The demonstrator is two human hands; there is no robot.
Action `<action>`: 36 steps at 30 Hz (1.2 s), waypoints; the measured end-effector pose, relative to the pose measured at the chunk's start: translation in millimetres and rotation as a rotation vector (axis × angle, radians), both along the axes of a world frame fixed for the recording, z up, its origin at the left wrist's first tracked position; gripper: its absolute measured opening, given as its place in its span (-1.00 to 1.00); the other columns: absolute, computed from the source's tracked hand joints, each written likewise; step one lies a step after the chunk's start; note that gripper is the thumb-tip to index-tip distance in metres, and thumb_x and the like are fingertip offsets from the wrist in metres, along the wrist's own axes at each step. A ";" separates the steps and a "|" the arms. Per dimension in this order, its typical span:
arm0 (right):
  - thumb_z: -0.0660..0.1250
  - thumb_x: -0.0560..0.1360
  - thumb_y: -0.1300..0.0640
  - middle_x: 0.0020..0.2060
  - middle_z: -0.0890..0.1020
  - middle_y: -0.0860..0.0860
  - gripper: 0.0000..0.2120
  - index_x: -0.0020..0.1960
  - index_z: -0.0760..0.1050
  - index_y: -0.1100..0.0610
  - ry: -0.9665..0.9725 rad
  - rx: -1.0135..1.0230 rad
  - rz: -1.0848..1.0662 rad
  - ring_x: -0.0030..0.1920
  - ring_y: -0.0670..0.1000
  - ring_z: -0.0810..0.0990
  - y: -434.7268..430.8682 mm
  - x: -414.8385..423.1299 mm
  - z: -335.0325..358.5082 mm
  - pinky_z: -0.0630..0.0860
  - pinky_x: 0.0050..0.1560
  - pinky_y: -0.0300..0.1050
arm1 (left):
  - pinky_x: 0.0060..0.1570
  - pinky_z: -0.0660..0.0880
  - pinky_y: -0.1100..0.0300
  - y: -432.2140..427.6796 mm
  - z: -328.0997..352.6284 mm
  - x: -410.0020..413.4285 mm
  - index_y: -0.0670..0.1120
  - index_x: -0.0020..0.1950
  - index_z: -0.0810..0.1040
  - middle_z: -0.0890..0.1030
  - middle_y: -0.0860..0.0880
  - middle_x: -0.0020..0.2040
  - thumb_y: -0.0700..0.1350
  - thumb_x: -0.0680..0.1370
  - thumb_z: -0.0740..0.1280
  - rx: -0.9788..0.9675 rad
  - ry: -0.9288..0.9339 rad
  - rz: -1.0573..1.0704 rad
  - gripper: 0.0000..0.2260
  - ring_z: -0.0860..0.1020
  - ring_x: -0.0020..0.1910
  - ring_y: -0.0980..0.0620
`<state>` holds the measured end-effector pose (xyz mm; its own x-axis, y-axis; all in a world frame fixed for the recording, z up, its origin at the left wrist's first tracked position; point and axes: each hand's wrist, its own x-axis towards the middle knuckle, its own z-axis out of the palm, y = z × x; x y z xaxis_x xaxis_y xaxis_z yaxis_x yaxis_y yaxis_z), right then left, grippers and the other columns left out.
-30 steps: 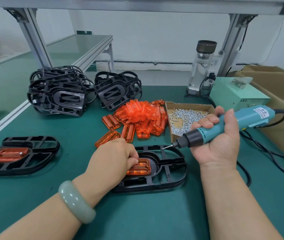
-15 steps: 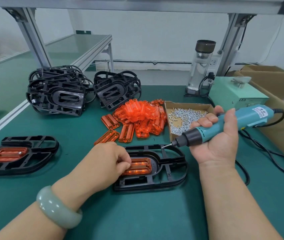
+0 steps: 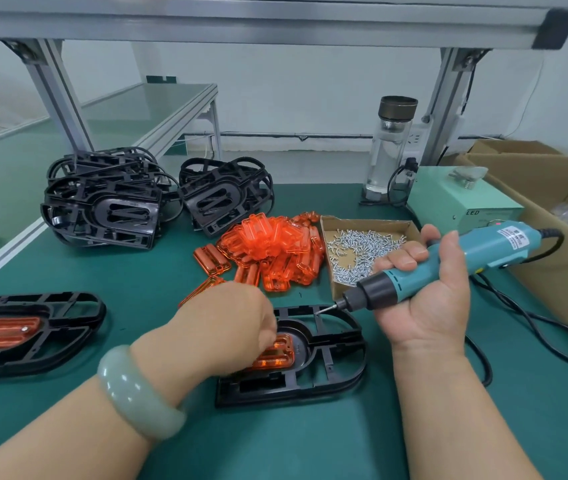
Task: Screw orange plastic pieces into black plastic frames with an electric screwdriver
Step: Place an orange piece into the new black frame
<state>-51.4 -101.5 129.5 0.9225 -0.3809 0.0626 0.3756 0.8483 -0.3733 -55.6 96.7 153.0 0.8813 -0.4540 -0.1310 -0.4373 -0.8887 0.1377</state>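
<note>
**Green desk [image 3: 310, 445] with a black frame in the middle**

On the desk, a black frame [image 3: 338, 358] lies flat in the middle, close to the person. An orange piece [image 3: 275, 355] sits inside it, at the frame's 9 o'clock end. The left hand [image 3: 227, 323] is on top of that orange piece with its fingers bent down. It is blurry, so I cannot tell if it pinches the piece or only presses on it.

The right hand [image 3: 428, 299] is wrapped around a blue electric screwdriver [image 3: 476, 251], at 3 o'clock from the frame. The tip points at the frame's 12 o'clock rim and is very close to it.

An orange heap [image 3: 272, 251] of more pieces lies at 12 o'clock. A screw box [image 3: 365, 221] sits just beside it, at 1 o'clock. Black piles [image 3: 102, 202] of frames are at 10 o'clock. A second frame [image 3: 33, 327], with orange in it, lies at 9 o'clock.
</note>
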 end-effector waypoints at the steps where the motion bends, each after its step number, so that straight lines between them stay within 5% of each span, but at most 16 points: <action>1: 0.33 0.41 -0.04 -0.44 0.42 -0.13 -0.82 -0.06 0.46 0.04 -0.004 0.006 -0.006 -0.48 -0.16 0.40 -1.1 0.3 0.2 0.43 -0.35 -0.27 | -0.04 0.48 0.21 -4.0 2.1 6.0 0.07 -0.10 0.63 0.62 0.14 -0.13 -0.03 0.55 0.25 -0.091 -0.018 0.012 -0.84 0.56 -0.09 0.08; 7: 0.30 0.46 -0.04 -0.44 0.40 -0.13 -0.84 -0.08 0.45 0.04 0.003 0.048 -0.051 -0.49 -0.16 0.39 -8.8 3.6 1.0 0.41 -0.36 -0.28 | 0.18 0.43 0.17 -60.0 1.6 55.0 0.01 0.18 0.60 0.63 0.04 0.14 -0.09 0.57 0.26 -0.385 -0.170 -0.038 -0.77 0.56 0.12 0.03; 15: 0.31 0.42 -0.05 -0.45 0.40 -0.13 -0.82 -0.09 0.45 0.04 0.000 0.104 -0.077 -0.49 -0.16 0.39 -17.4 7.3 2.0 0.41 -0.36 -0.30 | 0.08 0.47 0.02 -110.0 -6.4 91.4 -0.04 0.10 0.62 0.58 -0.08 0.00 -0.13 0.56 0.24 -0.028 -0.077 -0.094 -0.80 0.41 -0.01 -0.08; 19: 0.30 0.42 -0.05 -0.45 0.41 -0.13 -0.82 -0.11 0.46 0.04 0.006 0.092 -0.086 -0.50 -0.16 0.39 -15.7 8.0 2.6 0.41 -0.36 -0.31 | -0.10 0.55 0.04 -114.4 -6.9 91.2 -0.11 0.00 0.65 0.58 -0.05 -0.18 -0.17 0.48 0.33 -0.032 -0.093 -0.089 -0.85 0.54 -0.13 -0.10; 28: 0.29 0.44 -0.07 -0.44 0.40 -0.13 -0.82 -0.10 0.45 0.04 0.016 0.077 -0.072 -0.49 -0.16 0.39 -12.5 8.2 1.1 0.40 -0.36 -0.29 | -0.06 0.51 0.12 -108.0 -9.9 92.0 -0.04 -0.15 0.69 0.68 -0.02 -0.16 -0.03 0.49 0.40 -0.428 -0.105 -0.008 -0.87 0.58 -0.16 0.00; 32: 0.27 0.51 -0.07 -0.44 0.41 -0.13 -0.82 -0.09 0.45 0.04 0.032 0.079 -0.063 -0.49 -0.17 0.39 -11.0 8.2 1.0 0.41 -0.35 -0.30 | -0.03 0.52 0.15 -105.2 -5.7 91.4 0.00 -0.14 0.67 0.64 -0.01 -0.22 -0.13 0.50 0.36 -0.546 -0.148 0.029 -0.90 0.51 -0.24 0.05; 36: 0.28 0.51 -0.07 -0.44 0.40 -0.13 -0.83 -0.10 0.45 0.03 0.037 0.060 -0.064 -0.48 -0.17 0.39 -9.4 7.2 1.9 0.41 -0.34 -0.30 | -0.33 0.49 0.36 -84.8 4.5 83.1 -0.01 -0.17 0.66 0.59 0.11 -0.37 -0.22 0.47 0.34 -0.959 -0.070 0.253 -0.85 0.49 -0.44 0.21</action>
